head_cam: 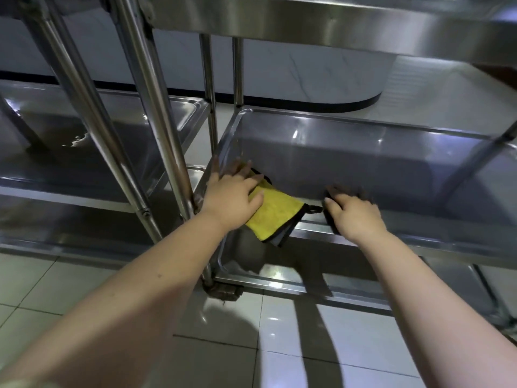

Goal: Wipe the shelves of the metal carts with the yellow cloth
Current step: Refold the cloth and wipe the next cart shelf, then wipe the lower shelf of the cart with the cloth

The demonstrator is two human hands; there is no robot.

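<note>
- We see the left hand (232, 197) pressed flat, fingers spread, on the yellow cloth (275, 211) at the front-left corner of the right cart's middle shelf (447, 252).
- The right hand (355, 217) lies palm-down just inside the front rim. Its fingertips blur into their reflection, so we cannot tell whether it grips anything.
- Part of the cloth overhangs the rim. With only flat pressure on it, we judge a sideways stroke could drag it off onto the lower shelf (279, 275).
- The corner's raised lip may trap grime the folded cloth skips.
- The steel is polished, mirror-like and round-cornered. The cloth is plush and dark-edged, with a grey underside and a hanging loop.
</note>
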